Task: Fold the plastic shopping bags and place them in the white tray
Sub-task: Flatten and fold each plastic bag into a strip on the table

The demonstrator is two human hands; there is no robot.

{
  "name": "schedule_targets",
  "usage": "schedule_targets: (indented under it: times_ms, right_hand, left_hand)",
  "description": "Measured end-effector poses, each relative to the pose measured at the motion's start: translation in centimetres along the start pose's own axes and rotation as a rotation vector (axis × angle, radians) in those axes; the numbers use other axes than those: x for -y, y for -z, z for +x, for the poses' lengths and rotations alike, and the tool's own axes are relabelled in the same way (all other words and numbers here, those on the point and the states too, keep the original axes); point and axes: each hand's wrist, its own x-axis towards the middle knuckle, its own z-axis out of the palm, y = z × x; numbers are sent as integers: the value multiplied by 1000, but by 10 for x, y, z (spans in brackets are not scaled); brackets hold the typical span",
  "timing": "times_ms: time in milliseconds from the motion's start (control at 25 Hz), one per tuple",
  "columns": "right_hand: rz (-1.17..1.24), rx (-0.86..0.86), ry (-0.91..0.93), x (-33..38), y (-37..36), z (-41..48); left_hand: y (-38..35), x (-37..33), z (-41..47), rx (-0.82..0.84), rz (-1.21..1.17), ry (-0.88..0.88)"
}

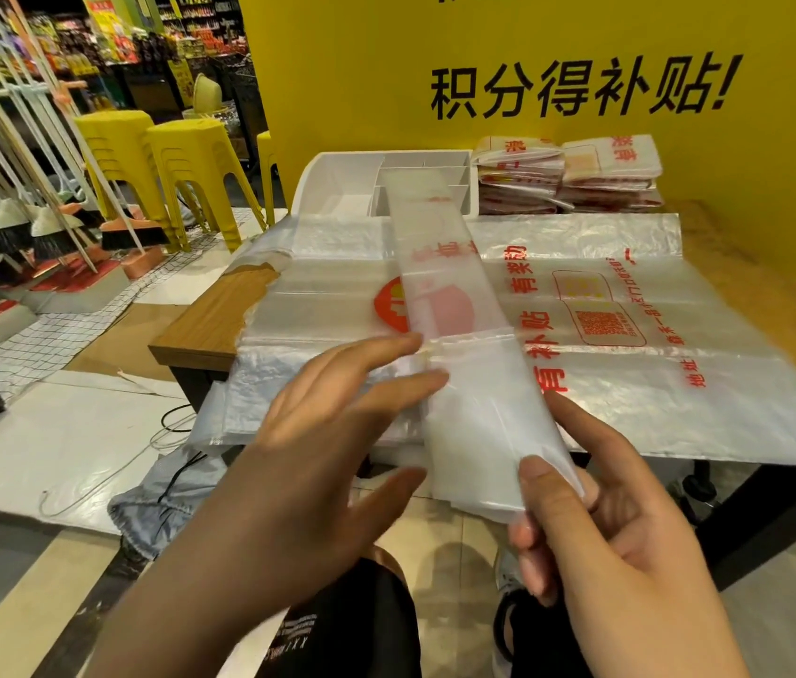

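A translucent plastic bag folded into a long narrow strip runs from my hands toward the white tray at the table's far side. My right hand pinches the strip's near end between thumb and fingers. My left hand lies with straight fingers against the strip's left edge. Under the strip, flat plastic bags with red print are spread over the wooden table. The tray has several compartments; the strip's far end hides part of it.
Stacks of folded bags sit to the right of the tray against a yellow wall. Yellow stools and brooms stand at the left. A cable lies on the floor.
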Motion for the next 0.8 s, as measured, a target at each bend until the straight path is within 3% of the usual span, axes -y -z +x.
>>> schedule_targets:
  times_ms: [120,280,360,440,520,640,800]
  right_hand:
    - [33,21,-31,2,-7,-5]
    - [-44,100,-11,9,8,-7]
    - [-400,241,163,22,32,3]
    - [-946,210,413,38,51,27]
    - [-1293,280,645,47,53,59]
    - [-1370,491,720,46,37,88]
    - [-1332,565,768,39,29,104]
  left_hand:
    - [-22,13,34,-53,96,-89]
    - [-36,26,42,-187,28,-161]
    - [-37,30,41,-204,-17,-143]
    - [-38,32,40,-180,-68,-104]
    - [-38,33,39,-159,-142,-34]
    - [-36,32,39,-196,-242,35]
    - [-33,29,43,-191,-261,77]
